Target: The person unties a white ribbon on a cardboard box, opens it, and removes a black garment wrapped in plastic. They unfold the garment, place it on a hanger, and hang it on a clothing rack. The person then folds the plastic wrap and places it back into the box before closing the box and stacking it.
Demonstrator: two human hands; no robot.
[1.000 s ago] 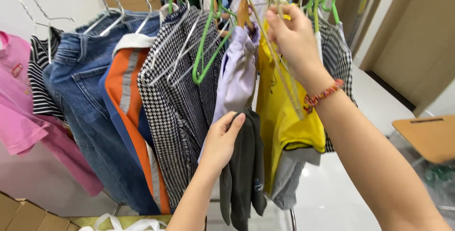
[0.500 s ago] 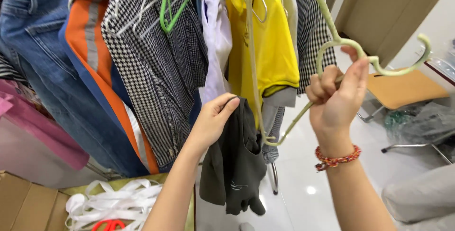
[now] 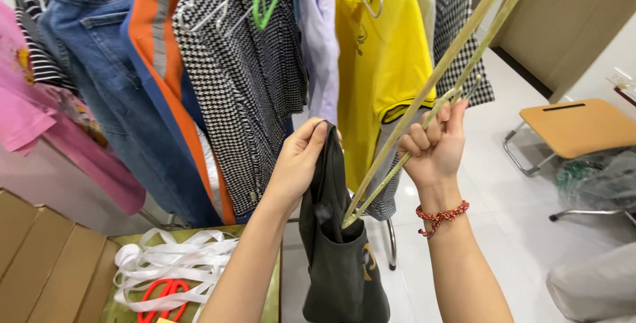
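Dark grey fabric, a small garment (image 3: 341, 257), hangs pinched at its top edge by the left hand (image 3: 298, 161), just beside the right hand (image 3: 434, 144). Right hand is fisted around a pale green hanger (image 3: 424, 107), whose lower end sits inside the garment's opening. Behind both hands hang a yellow shirt (image 3: 377, 58) and a houndstooth top (image 3: 248, 84).

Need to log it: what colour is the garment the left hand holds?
Dark grey garment, seen from the head view.
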